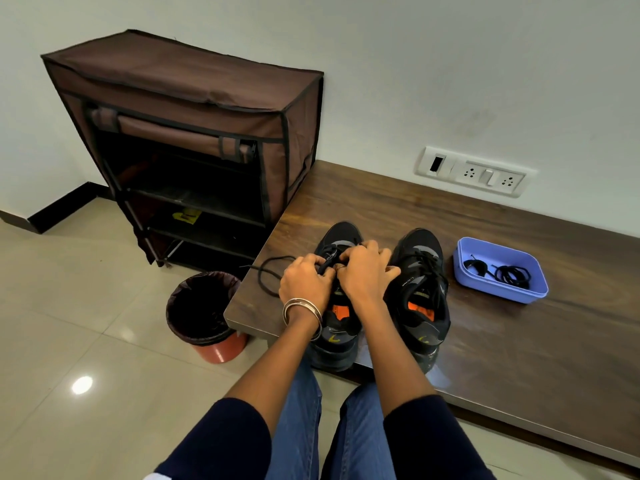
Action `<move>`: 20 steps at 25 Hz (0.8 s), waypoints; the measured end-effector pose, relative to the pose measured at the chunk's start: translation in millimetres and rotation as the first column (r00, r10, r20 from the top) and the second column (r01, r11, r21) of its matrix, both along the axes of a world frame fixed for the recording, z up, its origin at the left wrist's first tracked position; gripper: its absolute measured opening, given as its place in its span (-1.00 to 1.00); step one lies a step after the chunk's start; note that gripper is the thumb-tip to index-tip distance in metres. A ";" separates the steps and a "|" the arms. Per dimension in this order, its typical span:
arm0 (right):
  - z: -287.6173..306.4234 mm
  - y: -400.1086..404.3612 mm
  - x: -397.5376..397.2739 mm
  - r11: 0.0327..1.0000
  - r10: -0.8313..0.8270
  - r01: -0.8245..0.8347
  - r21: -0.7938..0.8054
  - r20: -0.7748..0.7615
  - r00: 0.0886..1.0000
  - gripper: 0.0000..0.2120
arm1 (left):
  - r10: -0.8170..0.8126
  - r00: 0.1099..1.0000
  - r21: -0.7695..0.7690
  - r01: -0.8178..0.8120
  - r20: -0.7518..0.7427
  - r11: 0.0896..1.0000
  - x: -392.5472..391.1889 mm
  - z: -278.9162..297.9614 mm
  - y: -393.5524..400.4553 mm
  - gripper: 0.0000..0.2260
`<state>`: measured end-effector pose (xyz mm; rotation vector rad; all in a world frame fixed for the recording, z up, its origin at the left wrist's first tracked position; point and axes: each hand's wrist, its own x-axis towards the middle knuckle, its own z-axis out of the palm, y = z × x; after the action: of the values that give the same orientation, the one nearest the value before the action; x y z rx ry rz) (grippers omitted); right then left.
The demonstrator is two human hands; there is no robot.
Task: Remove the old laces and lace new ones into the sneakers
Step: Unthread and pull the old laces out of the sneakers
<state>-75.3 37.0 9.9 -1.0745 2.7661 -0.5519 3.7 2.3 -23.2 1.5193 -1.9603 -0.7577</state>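
Two black sneakers with orange insoles stand side by side on a dark wooden bench (502, 341). Both my hands are on the left sneaker (337, 237). My left hand (304, 280), with bangles at the wrist, pinches its black lace (266, 271) over the eyelets; a loose loop of that lace trails left across the bench. My right hand (367, 271) curls over the tongue and grips the lace area beside it. The right sneaker (420, 292) is still laced and untouched. A purple tray (498, 292) to its right holds bundled black laces (512, 275).
A red waste bin (207, 313) with a dark liner stands on the tiled floor by the bench's left end. A brown fabric shoe rack (194, 133) stands open behind it. A wall socket panel (474, 171) sits above the bench. My knees are below the bench's front edge.
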 end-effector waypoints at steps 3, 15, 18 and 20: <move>-4.7 1.7 -0.9 0.998 0.010 -0.013 -0.055 -0.060 0.998 -0.87 | 0.001 1.000 -0.001 -0.001 -0.007 1.000 0.4 -1.2 -0.7 -0.81; 46.3 16.8 -43.1 0.929 -0.127 0.236 -0.284 0.352 0.927 -0.62 | -0.003 1.000 -0.006 0.003 0.002 1.000 -0.6 -3.5 -0.6 -0.80; 38.4 21.4 -33.3 0.969 -0.117 0.156 -0.191 0.199 0.973 -0.75 | -0.012 1.000 -0.017 0.012 -0.003 1.000 -1.5 -2.6 -0.7 -0.81; 24.9 23.6 -18.2 0.990 -0.055 0.082 -0.113 0.226 0.973 -0.77 | -0.033 0.999 -0.007 0.033 -0.005 0.999 -2.1 -2.9 -2.7 -0.81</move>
<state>-93.5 60.6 34.8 -0.8798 2.6097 -0.8061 1.6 -0.4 -26.0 1.4827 -1.9866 -0.7670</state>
